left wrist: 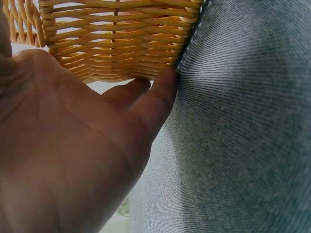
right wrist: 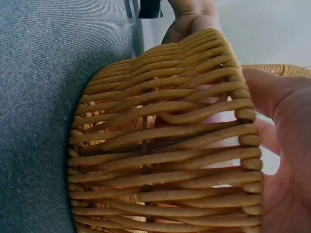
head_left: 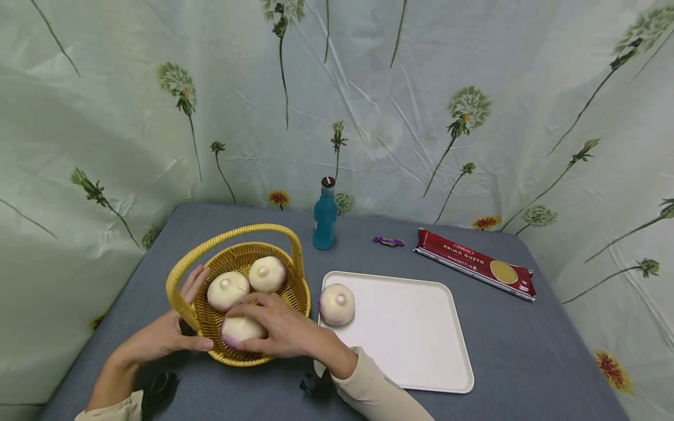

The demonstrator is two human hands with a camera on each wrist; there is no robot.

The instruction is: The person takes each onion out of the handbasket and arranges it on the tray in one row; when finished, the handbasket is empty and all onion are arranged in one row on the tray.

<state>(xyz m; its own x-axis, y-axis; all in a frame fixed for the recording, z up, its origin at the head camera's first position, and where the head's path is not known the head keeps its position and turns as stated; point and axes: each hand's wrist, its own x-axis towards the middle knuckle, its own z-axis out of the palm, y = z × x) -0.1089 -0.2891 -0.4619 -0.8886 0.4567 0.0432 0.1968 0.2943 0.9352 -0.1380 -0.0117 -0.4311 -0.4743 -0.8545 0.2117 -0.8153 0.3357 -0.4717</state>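
A yellow wicker basket [head_left: 237, 358] with a tall arched handle stands at the left of the table. Two white turnips, the left one [head_left: 227, 291] and the right one [head_left: 267, 274], lie in it. At its front, my right hand [head_left: 281, 324] grips a third turnip [head_left: 243, 330], white with a purple underside, between thumb and fingers. My left hand [head_left: 163, 333] holds the basket's left side, thumb at the rim; its lower fingers [left wrist: 158, 99] touch the weave near the cloth. The right wrist view shows mostly the basket wall [right wrist: 170, 145], hiding much of the held turnip.
Right of the basket lies a white tray [head_left: 405, 333], with another turnip [head_left: 337, 304] at its left edge. Behind stand a blue bottle [head_left: 325, 216], a purple wrapped candy [head_left: 388, 241] and a red spaghetti packet [head_left: 474, 263]. A flowered curtain [head_left: 368, 105] hangs at the back.
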